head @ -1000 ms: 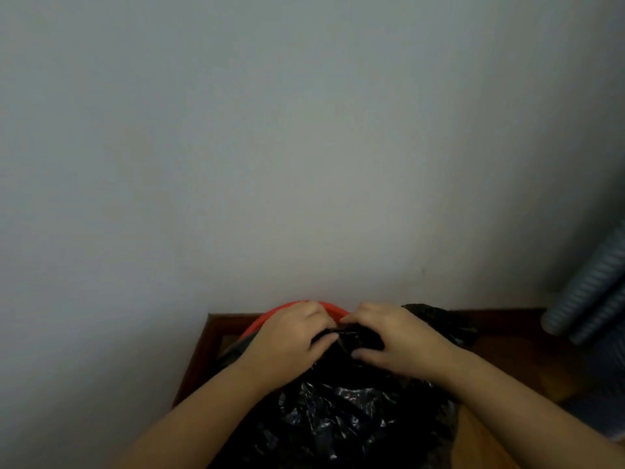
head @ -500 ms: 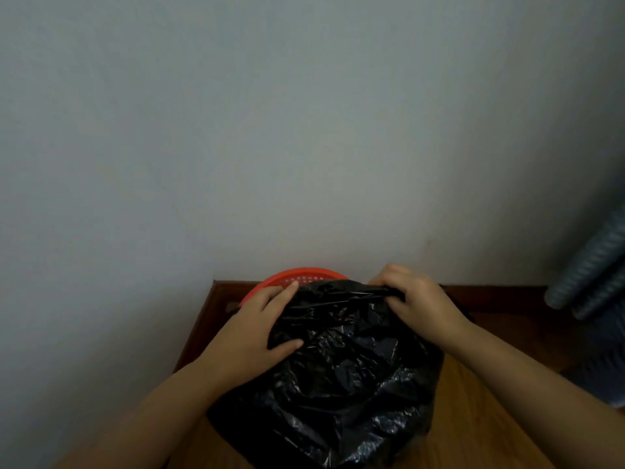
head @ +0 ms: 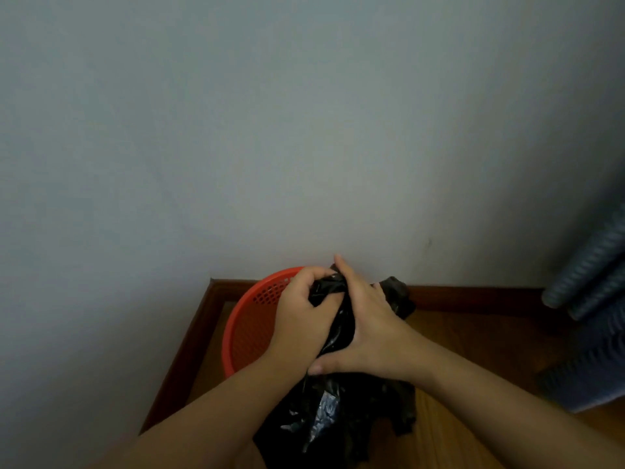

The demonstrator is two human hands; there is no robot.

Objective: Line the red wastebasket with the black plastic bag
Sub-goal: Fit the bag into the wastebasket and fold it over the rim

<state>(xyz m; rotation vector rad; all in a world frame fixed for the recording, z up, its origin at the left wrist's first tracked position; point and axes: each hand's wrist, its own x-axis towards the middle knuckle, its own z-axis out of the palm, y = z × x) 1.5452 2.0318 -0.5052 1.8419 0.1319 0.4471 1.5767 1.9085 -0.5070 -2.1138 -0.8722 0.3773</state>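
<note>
Bag (head: 338, 401), light, limp, slippery film, is bunched in both closed hands, left (head: 301, 319) and right (head: 368, 330), over the basket (head: 247, 316); its mouth edge looks best to grip.

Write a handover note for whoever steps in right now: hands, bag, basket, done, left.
Left hand: shut on the black bag, near its top.
Right hand: shut on the same bunched part.
Red basket: on the wooden floor in the corner, mesh inside bare.
Done: bag picked up and held bunched over the basket.
Left: open the mouth, push the bag in, fold its edge over the rim.
</note>
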